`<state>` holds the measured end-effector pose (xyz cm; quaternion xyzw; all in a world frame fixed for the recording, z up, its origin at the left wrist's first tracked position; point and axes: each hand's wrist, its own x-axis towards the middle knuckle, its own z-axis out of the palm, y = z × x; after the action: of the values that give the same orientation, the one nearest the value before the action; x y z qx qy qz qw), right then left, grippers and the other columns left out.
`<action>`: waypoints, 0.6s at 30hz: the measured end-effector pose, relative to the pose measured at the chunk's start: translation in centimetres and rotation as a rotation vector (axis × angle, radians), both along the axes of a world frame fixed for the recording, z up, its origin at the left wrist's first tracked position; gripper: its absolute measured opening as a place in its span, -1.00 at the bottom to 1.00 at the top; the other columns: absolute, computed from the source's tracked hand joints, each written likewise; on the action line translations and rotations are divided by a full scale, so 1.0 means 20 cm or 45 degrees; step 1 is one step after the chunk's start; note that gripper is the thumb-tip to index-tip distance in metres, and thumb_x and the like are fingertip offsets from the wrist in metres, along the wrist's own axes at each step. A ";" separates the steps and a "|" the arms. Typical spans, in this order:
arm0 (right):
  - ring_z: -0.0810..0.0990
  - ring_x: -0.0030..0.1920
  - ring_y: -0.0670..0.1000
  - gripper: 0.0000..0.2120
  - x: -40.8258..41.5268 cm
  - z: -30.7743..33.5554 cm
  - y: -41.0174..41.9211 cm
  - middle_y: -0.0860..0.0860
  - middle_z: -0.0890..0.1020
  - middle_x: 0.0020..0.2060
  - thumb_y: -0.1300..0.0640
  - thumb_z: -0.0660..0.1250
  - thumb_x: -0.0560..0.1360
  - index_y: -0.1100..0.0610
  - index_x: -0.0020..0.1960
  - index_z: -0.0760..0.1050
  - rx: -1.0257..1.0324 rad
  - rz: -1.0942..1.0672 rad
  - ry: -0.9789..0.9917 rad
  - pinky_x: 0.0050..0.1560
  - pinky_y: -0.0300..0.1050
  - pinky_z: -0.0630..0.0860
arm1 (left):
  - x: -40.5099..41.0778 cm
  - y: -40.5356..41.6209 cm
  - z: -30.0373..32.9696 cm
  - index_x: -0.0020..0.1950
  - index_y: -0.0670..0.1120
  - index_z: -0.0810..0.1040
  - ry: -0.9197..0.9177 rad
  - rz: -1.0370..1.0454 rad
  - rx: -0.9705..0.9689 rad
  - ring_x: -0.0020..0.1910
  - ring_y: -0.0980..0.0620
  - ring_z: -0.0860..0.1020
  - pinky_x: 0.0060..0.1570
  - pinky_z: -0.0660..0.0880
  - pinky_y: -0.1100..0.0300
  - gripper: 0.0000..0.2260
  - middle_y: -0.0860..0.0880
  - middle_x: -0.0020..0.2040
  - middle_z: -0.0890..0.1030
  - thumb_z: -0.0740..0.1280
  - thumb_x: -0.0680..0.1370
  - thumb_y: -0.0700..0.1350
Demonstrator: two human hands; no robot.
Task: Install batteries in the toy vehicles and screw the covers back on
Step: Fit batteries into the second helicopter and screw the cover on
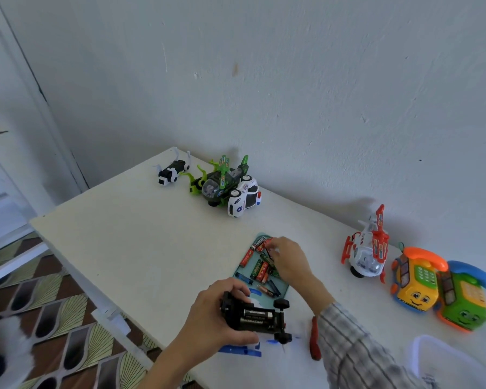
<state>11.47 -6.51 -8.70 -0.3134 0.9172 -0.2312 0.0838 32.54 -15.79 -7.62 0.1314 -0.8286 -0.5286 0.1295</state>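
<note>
Holding: my left hand [208, 315] curls round an upturned black toy car [254, 318] near the table's front edge, underside facing me.
Battery bay: open, two dark batteries [257, 316] lying side by side inside; I see no cover.
Right hand: my right hand [288, 258] reaches into the teal tray [284, 289] just behind the car, fingers bent down among the loose batteries [260, 269]; its back hides the fingertips, so I cannot tell whether they pinch one.
Tray: red, green and blue cells heaped every way, some hidden under my hand.
Screwdriver: a red handle [314, 343] lies by my checked sleeve [357, 349], its tip out of sight.
Under the car: blue shapes [240, 350], too blurred to name.
Far toys: robot dog [172, 170], green helicopter [219, 181] and police car [243, 199] bunched by the wall.
Right side: red-and-white helicopter [368, 248], then orange phone [415, 279] touching green phone [463, 301].
Corner: a clear tub [458, 360], cut off by the frame.
</note>
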 end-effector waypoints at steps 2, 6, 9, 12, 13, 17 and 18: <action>0.44 0.14 0.07 -0.70 -0.06 0.00 -0.06 0.02 0.53 0.22 0.23 0.10 0.61 0.08 0.27 0.48 0.091 0.159 0.082 0.10 -0.04 0.45 | 0.00 0.00 0.01 0.03 0.18 0.50 0.005 0.010 -0.003 0.01 0.10 0.59 0.04 0.57 0.05 -0.45 0.12 -0.06 0.62 0.64 0.12 0.04; 0.37 0.25 0.10 -0.65 -0.13 -0.02 -0.15 0.00 0.46 0.31 0.15 0.15 0.60 0.02 0.38 0.37 0.361 0.365 0.160 0.25 0.06 0.28 | 0.01 0.01 0.01 0.02 0.21 0.49 -0.013 0.009 0.006 0.02 0.12 0.58 0.05 0.57 0.07 -0.45 0.14 -0.05 0.61 0.64 0.12 0.06; 0.40 0.18 0.12 -0.69 -0.12 -0.03 -0.17 0.07 0.46 0.17 0.11 0.20 0.55 0.06 0.28 0.43 0.496 0.388 0.257 0.21 0.06 0.28 | 0.01 0.01 0.01 0.03 0.23 0.48 -0.019 0.010 -0.003 0.03 0.13 0.58 0.07 0.56 0.06 -0.44 0.18 -0.04 0.60 0.63 0.12 0.05; 0.40 0.10 0.09 -0.78 -0.12 -0.04 -0.16 0.04 0.47 0.09 0.09 0.22 0.53 0.08 0.16 0.44 0.449 0.391 0.267 0.16 0.02 0.28 | 0.01 0.02 0.01 0.02 0.24 0.48 -0.015 0.017 0.003 0.04 0.13 0.58 0.08 0.56 0.05 -0.44 0.19 -0.03 0.59 0.64 0.12 0.04; 0.40 0.07 0.08 -0.83 -0.12 -0.04 -0.16 0.03 0.49 0.07 0.11 0.21 0.53 0.07 0.12 0.44 0.423 0.392 0.287 0.14 0.01 0.27 | 0.01 0.02 0.01 0.03 0.24 0.48 -0.016 0.018 -0.001 0.04 0.13 0.58 0.09 0.55 0.05 -0.44 0.19 -0.03 0.59 0.63 0.12 0.04; 0.40 0.02 0.06 -0.91 -0.13 -0.02 -0.13 -0.01 0.55 -0.05 0.17 0.16 0.55 0.05 0.00 0.41 0.350 0.368 0.307 0.11 0.01 0.24 | 0.01 0.02 0.01 0.02 0.23 0.48 -0.018 0.021 0.009 0.03 0.14 0.58 0.09 0.55 0.03 -0.44 0.19 -0.03 0.60 0.63 0.12 0.05; 0.40 0.03 0.06 -0.91 -0.13 -0.02 -0.13 -0.01 0.55 -0.06 0.16 0.18 0.54 0.05 0.03 0.41 0.371 0.391 0.301 0.12 0.02 0.23 | 0.01 0.02 0.01 0.02 0.22 0.49 -0.018 0.023 0.014 0.02 0.14 0.58 0.09 0.55 0.03 -0.45 0.19 -0.04 0.60 0.63 0.11 0.05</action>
<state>8.96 -9.08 -9.09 -0.4586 0.8859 -0.0430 0.0544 32.84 -15.31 -7.49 0.1434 -0.8254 -0.5310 0.1275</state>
